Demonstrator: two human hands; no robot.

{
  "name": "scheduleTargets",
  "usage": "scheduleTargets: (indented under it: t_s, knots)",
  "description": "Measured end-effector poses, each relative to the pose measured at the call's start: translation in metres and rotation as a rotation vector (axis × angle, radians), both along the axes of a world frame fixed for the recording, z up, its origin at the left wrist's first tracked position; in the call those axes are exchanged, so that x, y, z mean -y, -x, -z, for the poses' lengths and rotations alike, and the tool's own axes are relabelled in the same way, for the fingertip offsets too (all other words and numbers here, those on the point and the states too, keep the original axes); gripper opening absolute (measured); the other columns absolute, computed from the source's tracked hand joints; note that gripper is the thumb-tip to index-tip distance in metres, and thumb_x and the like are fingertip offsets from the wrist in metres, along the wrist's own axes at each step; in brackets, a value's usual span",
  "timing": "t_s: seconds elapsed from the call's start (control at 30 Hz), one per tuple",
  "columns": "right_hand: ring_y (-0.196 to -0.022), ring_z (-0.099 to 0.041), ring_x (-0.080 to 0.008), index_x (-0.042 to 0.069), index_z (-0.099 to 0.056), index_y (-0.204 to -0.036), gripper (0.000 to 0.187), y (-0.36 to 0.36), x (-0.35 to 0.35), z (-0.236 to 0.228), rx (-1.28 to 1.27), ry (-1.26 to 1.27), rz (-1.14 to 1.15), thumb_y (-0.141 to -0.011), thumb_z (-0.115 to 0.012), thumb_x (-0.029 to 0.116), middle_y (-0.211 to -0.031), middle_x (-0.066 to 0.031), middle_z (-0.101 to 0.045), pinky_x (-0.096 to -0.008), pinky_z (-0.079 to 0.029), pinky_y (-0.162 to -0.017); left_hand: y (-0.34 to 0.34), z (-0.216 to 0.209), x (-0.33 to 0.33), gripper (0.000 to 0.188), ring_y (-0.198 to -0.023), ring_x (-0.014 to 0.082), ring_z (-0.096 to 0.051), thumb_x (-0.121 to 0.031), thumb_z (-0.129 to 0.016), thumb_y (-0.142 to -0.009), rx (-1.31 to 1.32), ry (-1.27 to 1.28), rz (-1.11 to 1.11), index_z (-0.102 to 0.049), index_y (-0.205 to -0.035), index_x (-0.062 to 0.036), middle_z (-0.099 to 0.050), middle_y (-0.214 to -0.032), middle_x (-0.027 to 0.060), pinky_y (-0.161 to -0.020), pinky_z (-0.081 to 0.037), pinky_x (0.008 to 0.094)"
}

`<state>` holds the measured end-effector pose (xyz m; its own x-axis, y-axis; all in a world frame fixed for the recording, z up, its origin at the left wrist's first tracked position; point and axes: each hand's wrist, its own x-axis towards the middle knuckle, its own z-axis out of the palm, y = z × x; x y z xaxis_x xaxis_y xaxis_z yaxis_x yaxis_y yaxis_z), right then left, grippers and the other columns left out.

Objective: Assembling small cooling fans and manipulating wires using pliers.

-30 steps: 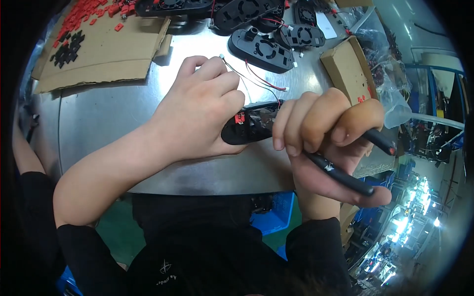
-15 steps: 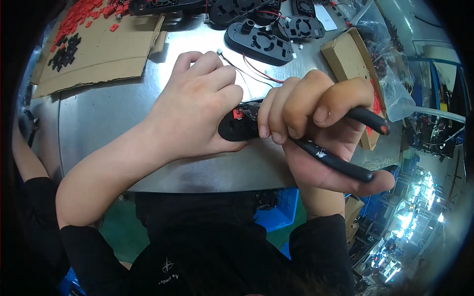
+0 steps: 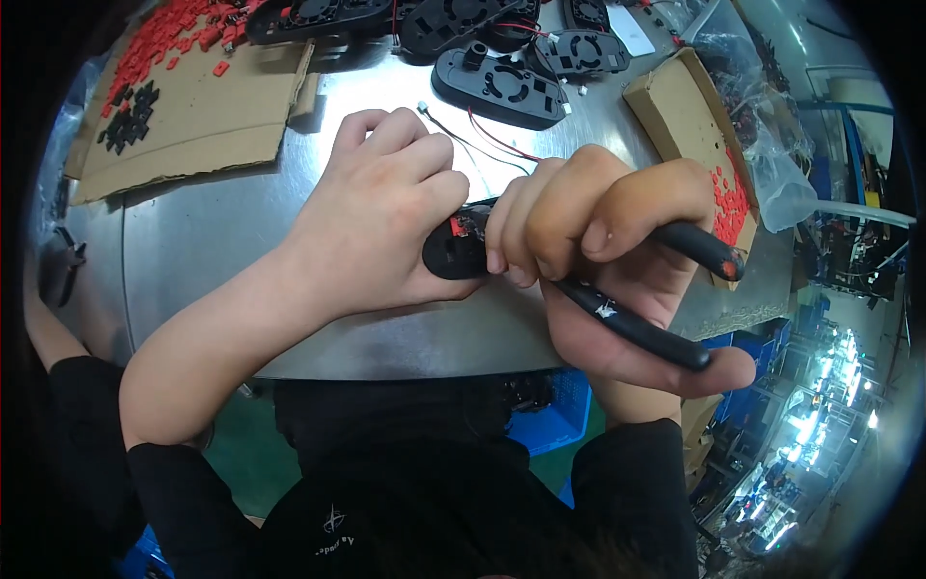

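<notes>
My left hand (image 3: 381,217) is closed around a black plastic housing (image 3: 448,261), its fingers curled over the far side and the thumb beneath. A small red part (image 3: 458,228) sits in that housing, close to my left knuckles. My right hand (image 3: 579,207) grips a pair of pliers by its black-sleeved handles (image 3: 648,336), which stand spread apart, one under the index finger and one along the thumb. The pliers' jaws are hidden behind my right fingers, right at the housing. Thin red and black wires (image 3: 482,135) with a white connector trail on the table beyond my hands.
Several black housings with round fan grilles (image 3: 497,85) lie at the back of the metal table (image 3: 207,241). On the left, a cardboard sheet (image 3: 207,125) bears red and black small parts. A cardboard box (image 3: 666,106) with red pieces stands at right. Another person's arm (image 3: 53,333) shows far left.
My right hand and the pliers have shifted slightly left, and the handles sit a little lower. My left hand keeps its hold on the housing. The whole view has moved slightly.
</notes>
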<state>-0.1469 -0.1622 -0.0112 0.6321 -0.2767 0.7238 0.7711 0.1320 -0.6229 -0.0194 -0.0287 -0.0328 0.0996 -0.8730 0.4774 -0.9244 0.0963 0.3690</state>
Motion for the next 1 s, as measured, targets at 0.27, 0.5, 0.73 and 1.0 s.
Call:
scheduleTargets:
  t_s: [0.27,0.5,0.73,1.0]
  knots:
    - [-0.067,-0.058,-0.0178,-0.004,-0.050,-0.105,0.096,0.000,0.006,-0.002,-0.026,0.076,0.003,-0.081,-0.063,0.088,-0.085,-0.0140,-0.059,-0.0260,-0.045,-0.058,-0.001,0.000,0.002,0.045,-0.094,0.0280,-0.058,-0.046,-0.084,-0.068,0.005,-0.011,-0.004,-0.063,-0.073,-0.0065,-0.058,-0.086,0.0074,-0.095,-0.042,0.0459]
    - [-0.062,-0.056,-0.0258,0.005,-0.047,-0.100,0.094,0.008,-0.003,-0.013,-0.073,0.299,0.070,-0.081,-0.044,0.097,-0.076,-0.0142,-0.055,-0.0407,-0.054,-0.063,-0.010,-0.008,-0.003,0.049,-0.099,0.0283,-0.059,-0.051,-0.083,-0.069,0.021,-0.071,-0.002,-0.068,-0.072,-0.0039,-0.063,-0.088,0.0076,-0.097,-0.041,0.0482]
    - [-0.071,-0.056,-0.0226,0.008,-0.045,-0.102,0.096,0.020,-0.012,-0.023,-0.330,0.246,0.083,-0.077,-0.046,0.101,-0.085,-0.0102,-0.051,-0.0386,-0.054,-0.071,-0.003,0.008,-0.002,0.051,-0.092,0.0303,-0.056,-0.054,-0.085,-0.065,-0.012,0.025,0.026,-0.064,-0.073,-0.0085,-0.059,-0.086,0.0074,-0.084,-0.041,0.0470]
    - [-0.081,-0.073,-0.0397,0.008,-0.055,-0.090,0.058,0.039,-0.086,-0.128,0.154,-0.129,-0.587,-0.112,-0.034,0.057,-0.086,-0.0168,-0.072,-0.0580,-0.061,-0.076,-0.025,-0.007,-0.023,0.058,-0.090,0.0348,-0.057,-0.059,-0.081,-0.078,-0.030,0.065,-0.076,-0.064,-0.079,-0.0032,-0.060,-0.088,0.0155,-0.080,-0.044,0.0473]
